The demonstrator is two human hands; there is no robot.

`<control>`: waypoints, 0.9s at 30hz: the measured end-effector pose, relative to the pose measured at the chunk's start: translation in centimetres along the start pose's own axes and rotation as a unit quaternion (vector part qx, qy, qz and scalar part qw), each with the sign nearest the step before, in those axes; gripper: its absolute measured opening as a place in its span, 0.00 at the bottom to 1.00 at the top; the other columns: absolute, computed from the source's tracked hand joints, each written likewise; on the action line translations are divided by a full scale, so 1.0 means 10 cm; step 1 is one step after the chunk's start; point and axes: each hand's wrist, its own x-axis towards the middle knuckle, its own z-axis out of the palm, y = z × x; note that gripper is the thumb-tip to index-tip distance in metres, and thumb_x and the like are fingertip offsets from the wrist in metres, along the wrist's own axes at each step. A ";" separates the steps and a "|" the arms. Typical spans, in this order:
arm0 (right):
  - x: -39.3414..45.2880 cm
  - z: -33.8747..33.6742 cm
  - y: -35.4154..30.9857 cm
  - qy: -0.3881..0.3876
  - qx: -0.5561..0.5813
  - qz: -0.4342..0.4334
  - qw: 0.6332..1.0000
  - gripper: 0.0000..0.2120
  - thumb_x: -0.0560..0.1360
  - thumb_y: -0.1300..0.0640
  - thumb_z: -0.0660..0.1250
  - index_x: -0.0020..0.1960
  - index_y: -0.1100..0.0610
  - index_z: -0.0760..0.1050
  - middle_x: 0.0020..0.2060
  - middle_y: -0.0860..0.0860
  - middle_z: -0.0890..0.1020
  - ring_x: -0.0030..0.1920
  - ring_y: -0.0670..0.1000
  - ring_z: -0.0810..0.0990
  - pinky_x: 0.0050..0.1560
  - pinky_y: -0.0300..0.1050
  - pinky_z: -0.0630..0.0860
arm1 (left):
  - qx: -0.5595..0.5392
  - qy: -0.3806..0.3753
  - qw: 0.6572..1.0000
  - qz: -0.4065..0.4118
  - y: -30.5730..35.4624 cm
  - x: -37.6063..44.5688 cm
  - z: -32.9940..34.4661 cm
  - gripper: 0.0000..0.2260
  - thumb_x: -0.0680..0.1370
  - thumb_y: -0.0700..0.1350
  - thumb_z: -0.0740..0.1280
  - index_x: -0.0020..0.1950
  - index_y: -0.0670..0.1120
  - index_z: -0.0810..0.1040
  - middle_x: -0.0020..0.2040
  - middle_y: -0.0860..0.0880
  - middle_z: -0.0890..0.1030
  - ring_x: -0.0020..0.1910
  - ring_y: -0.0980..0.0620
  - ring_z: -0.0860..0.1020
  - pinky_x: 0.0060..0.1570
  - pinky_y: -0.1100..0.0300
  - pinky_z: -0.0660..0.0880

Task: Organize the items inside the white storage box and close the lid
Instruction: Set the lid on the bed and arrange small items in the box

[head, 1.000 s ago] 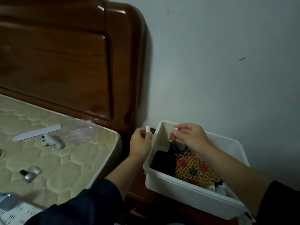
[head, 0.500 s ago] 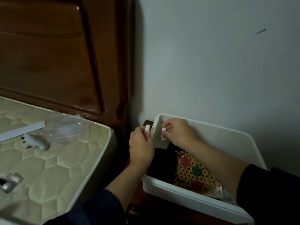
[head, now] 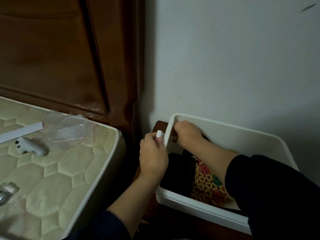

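Note:
The open white storage box (head: 204, 207) stands on a dark wooden nightstand by the wall. Inside lie a black item (head: 178, 172) and a colourful woven-pattern pouch (head: 206, 184). My left hand (head: 153, 155) is just outside the box's left wall, pinching a small white cylinder (head: 159, 133) between its fingertips. My right hand (head: 187, 134) is inside the box at its far left corner, fingers curled downward; whether it still holds the small white piece is hidden. No lid is in view.
A mattress (head: 57, 170) at the left carries a white game controller (head: 30, 146), a clear plastic bag (head: 69, 130), a white strip (head: 19, 131) and a small metallic object (head: 7, 191). A brown wooden headboard (head: 60, 58) rises behind it; a grey wall backs the box.
My right hand has dropped from above the rim into the box's far left corner, and its small white piece is no longer visible. My left hand stays beside the box with the cylinder.

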 end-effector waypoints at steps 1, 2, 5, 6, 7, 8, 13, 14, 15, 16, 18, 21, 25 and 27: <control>0.02 0.02 0.00 0.001 -0.011 0.003 1.000 0.08 0.76 0.61 0.71 0.56 0.58 0.82 0.56 0.58 0.83 0.57 0.61 0.83 0.52 0.50 0.78 | 0.001 0.000 1.000 0.001 0.00 0.00 0.00 0.14 0.88 0.49 0.60 0.72 0.47 0.75 0.64 0.49 0.77 0.58 0.52 0.78 0.61 0.52 0.80; 0.03 0.04 0.00 0.002 -0.023 0.006 1.000 0.09 0.77 0.60 0.71 0.56 0.57 0.82 0.56 0.57 0.83 0.57 0.60 0.82 0.52 0.50 0.78 | 0.002 -0.001 1.000 0.000 0.00 0.00 0.00 0.14 0.88 0.49 0.60 0.72 0.47 0.75 0.64 0.49 0.77 0.59 0.52 0.78 0.62 0.52 0.80; 0.05 0.13 0.01 0.009 -0.054 0.008 0.998 0.09 0.77 0.56 0.71 0.57 0.55 0.82 0.56 0.55 0.84 0.58 0.58 0.82 0.54 0.49 0.76 | 0.002 -0.006 1.000 0.000 0.01 0.00 -0.01 0.15 0.88 0.49 0.60 0.72 0.47 0.75 0.65 0.49 0.77 0.60 0.52 0.78 0.63 0.50 0.80; 0.06 0.17 0.01 0.014 -0.060 0.009 0.998 0.09 0.78 0.56 0.70 0.57 0.55 0.82 0.56 0.55 0.84 0.58 0.58 0.83 0.55 0.49 0.76 | 0.005 -0.007 1.000 0.002 0.01 0.00 -0.01 0.15 0.88 0.49 0.60 0.72 0.47 0.75 0.65 0.49 0.77 0.60 0.52 0.78 0.63 0.50 0.80; 0.06 0.20 0.01 0.017 -0.063 0.012 0.998 0.09 0.78 0.57 0.70 0.58 0.55 0.82 0.56 0.55 0.84 0.58 0.58 0.83 0.55 0.50 0.77 | 0.007 -0.006 1.000 0.003 0.02 -0.01 -0.01 0.14 0.88 0.49 0.60 0.72 0.47 0.75 0.65 0.49 0.77 0.60 0.52 0.78 0.63 0.50 0.80; 0.07 0.24 0.01 0.020 -0.063 0.016 0.998 0.09 0.79 0.57 0.69 0.58 0.56 0.82 0.56 0.56 0.84 0.58 0.58 0.83 0.54 0.50 0.77 | 0.009 -0.004 1.000 0.004 0.02 -0.01 -0.02 0.14 0.88 0.49 0.60 0.72 0.47 0.75 0.65 0.49 0.77 0.60 0.52 0.78 0.63 0.50 0.80; 0.09 0.33 0.01 0.025 -0.036 0.034 0.998 0.07 0.78 0.59 0.69 0.55 0.58 0.82 0.55 0.57 0.84 0.57 0.60 0.83 0.54 0.52 0.80 | 0.020 0.000 1.000 0.004 0.05 -0.02 -0.03 0.14 0.87 0.48 0.61 0.72 0.47 0.75 0.65 0.49 0.77 0.61 0.52 0.78 0.64 0.53 0.79; 0.09 0.33 0.01 0.026 -0.033 0.036 0.998 0.07 0.78 0.60 0.68 0.55 0.58 0.82 0.55 0.57 0.84 0.57 0.60 0.84 0.54 0.52 0.80 | 0.021 0.000 1.000 0.004 0.05 -0.03 -0.03 0.14 0.87 0.48 0.61 0.72 0.47 0.75 0.65 0.49 0.76 0.61 0.52 0.78 0.64 0.52 0.79; 0.10 0.33 0.01 0.026 -0.030 0.037 0.999 0.07 0.77 0.60 0.68 0.54 0.58 0.82 0.55 0.57 0.84 0.57 0.61 0.84 0.54 0.52 0.80 | 0.022 0.000 1.000 0.002 0.05 -0.03 -0.03 0.15 0.87 0.48 0.61 0.72 0.47 0.75 0.66 0.49 0.76 0.61 0.52 0.78 0.64 0.52 0.79; 0.10 0.33 0.01 0.026 -0.029 0.035 0.999 0.07 0.77 0.60 0.68 0.54 0.58 0.82 0.55 0.58 0.84 0.57 0.61 0.84 0.54 0.52 0.80 | 0.023 -0.001 1.000 0.002 0.06 -0.03 -0.03 0.15 0.87 0.48 0.60 0.72 0.47 0.75 0.65 0.49 0.76 0.61 0.52 0.78 0.64 0.52 0.79; 0.09 0.32 0.02 0.020 -0.028 0.027 0.999 0.07 0.77 0.59 0.69 0.54 0.58 0.81 0.54 0.58 0.84 0.56 0.61 0.83 0.53 0.52 0.80 | 0.025 -0.002 1.000 0.000 0.06 -0.03 -0.03 0.14 0.87 0.49 0.61 0.72 0.47 0.74 0.65 0.49 0.76 0.60 0.52 0.78 0.64 0.53 0.79; 0.06 0.26 0.05 0.013 -0.020 0.012 1.000 0.07 0.76 0.59 0.70 0.53 0.57 0.81 0.53 0.58 0.83 0.55 0.61 0.83 0.51 0.52 0.79 | 0.026 -0.001 1.000 -0.004 0.05 -0.02 -0.04 0.14 0.87 0.49 0.61 0.72 0.48 0.74 0.65 0.50 0.76 0.60 0.53 0.77 0.64 0.55 0.79; -0.01 0.15 0.04 0.038 0.025 0.017 0.999 0.09 0.75 0.62 0.68 0.54 0.56 0.82 0.51 0.56 0.83 0.52 0.61 0.83 0.48 0.50 0.78 | 0.028 0.000 1.000 -0.002 0.05 -0.03 -0.04 0.14 0.87 0.49 0.61 0.72 0.47 0.74 0.65 0.49 0.76 0.60 0.53 0.77 0.64 0.54 0.79; -0.06 0.09 0.02 0.055 0.097 0.060 0.992 0.11 0.74 0.64 0.68 0.54 0.56 0.85 0.50 0.56 0.85 0.51 0.60 0.84 0.48 0.48 0.80 | 0.025 0.001 1.000 0.001 0.05 -0.04 -0.04 0.14 0.87 0.49 0.60 0.72 0.47 0.74 0.65 0.49 0.76 0.59 0.53 0.77 0.63 0.55 0.79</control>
